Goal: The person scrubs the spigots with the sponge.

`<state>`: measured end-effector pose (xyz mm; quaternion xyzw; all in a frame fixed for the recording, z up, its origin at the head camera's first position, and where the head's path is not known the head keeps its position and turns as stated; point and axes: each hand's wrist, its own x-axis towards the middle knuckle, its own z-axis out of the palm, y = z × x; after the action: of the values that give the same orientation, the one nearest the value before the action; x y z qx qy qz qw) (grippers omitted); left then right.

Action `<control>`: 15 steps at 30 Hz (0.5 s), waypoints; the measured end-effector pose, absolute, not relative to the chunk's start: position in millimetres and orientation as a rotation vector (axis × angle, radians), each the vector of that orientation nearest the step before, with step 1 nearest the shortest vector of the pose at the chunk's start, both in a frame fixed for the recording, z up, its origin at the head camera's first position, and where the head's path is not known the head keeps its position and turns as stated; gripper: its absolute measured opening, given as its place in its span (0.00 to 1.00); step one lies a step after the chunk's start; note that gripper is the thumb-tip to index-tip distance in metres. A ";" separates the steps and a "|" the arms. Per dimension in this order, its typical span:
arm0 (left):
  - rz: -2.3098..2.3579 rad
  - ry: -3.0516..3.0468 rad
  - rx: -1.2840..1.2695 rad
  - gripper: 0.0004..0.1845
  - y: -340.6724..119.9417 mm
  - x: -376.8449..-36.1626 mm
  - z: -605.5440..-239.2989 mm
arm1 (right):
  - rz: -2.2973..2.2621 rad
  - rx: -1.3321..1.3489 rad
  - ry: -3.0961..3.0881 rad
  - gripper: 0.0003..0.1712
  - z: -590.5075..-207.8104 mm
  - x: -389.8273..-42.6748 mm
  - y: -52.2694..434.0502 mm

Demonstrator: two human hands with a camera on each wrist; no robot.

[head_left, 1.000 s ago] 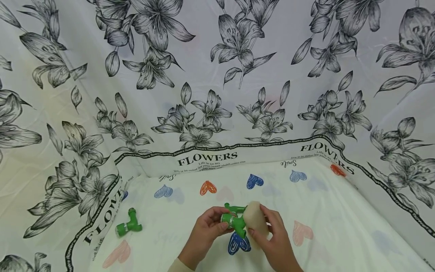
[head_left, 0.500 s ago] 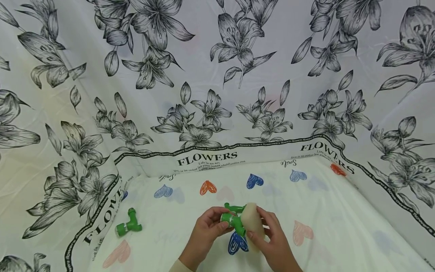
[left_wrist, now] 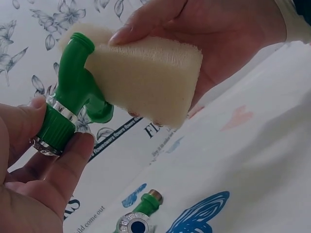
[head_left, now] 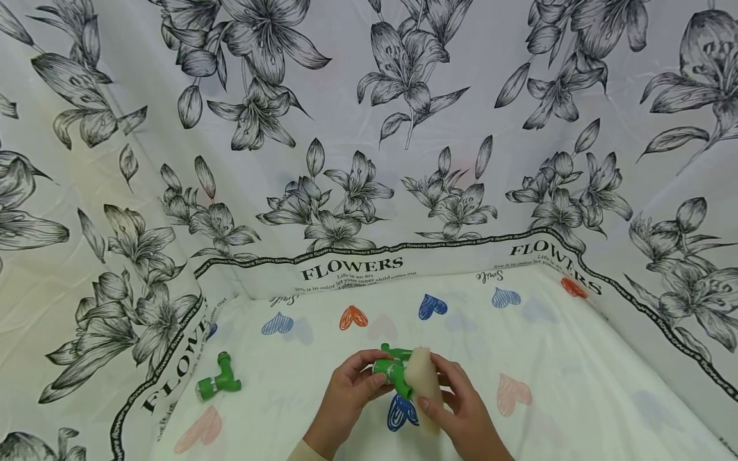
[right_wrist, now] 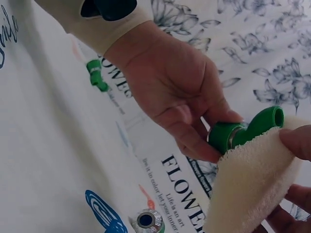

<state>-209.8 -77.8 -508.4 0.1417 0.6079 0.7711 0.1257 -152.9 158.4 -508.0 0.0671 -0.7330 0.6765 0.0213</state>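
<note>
My left hand [head_left: 349, 392] grips a green plastic tap [head_left: 394, 373] by its ringed threaded end [left_wrist: 54, 127], thumb and fingers curled round it. My right hand [head_left: 459, 411] pinches a cream sponge [head_left: 423, 385] and presses it flat against the tap's spout [left_wrist: 77, 58]. In the right wrist view the sponge [right_wrist: 252, 187] covers the tap's [right_wrist: 243, 131] lower side, with my right thumb on top. Both hands hover just above the heart-printed cloth [head_left: 548, 384].
A second green tap [head_left: 218, 382] lies on the cloth at the left near the fabric wall. A third green tap [head_left: 395, 351] lies just behind my hands, also visible below them [left_wrist: 138, 219]. Flower-printed fabric walls [head_left: 369, 160] enclose the back and both sides.
The sponge has slid a little left and down along the tap, and my right hand has moved with it. My left hand keeps the tap nearly still.
</note>
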 end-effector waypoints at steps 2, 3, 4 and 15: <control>2.250 1.773 0.406 0.23 -77.9 -210.6 -509.1 | 2.106 0.318 -2.260 0.38 -508.7 -151.3 159.0; 2.254 1.776 0.402 0.23 -78.0 -211.1 -509.4 | 2.101 0.384 -2.253 0.38 -509.2 -150.6 159.1; 2.258 1.778 0.390 0.23 -78.2 -211.5 -509.5 | 2.092 0.450 -2.243 0.38 -509.6 -149.9 158.9; 2.254 1.789 0.423 0.21 -80.4 -213.1 -512.5 | 1.944 0.363 -2.304 0.41 -510.2 -151.1 156.9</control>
<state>-213.1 -80.4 -512.5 0.1445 0.6109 0.7697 0.1162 -151.1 156.9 -510.2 0.1193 -0.7577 0.6394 0.0525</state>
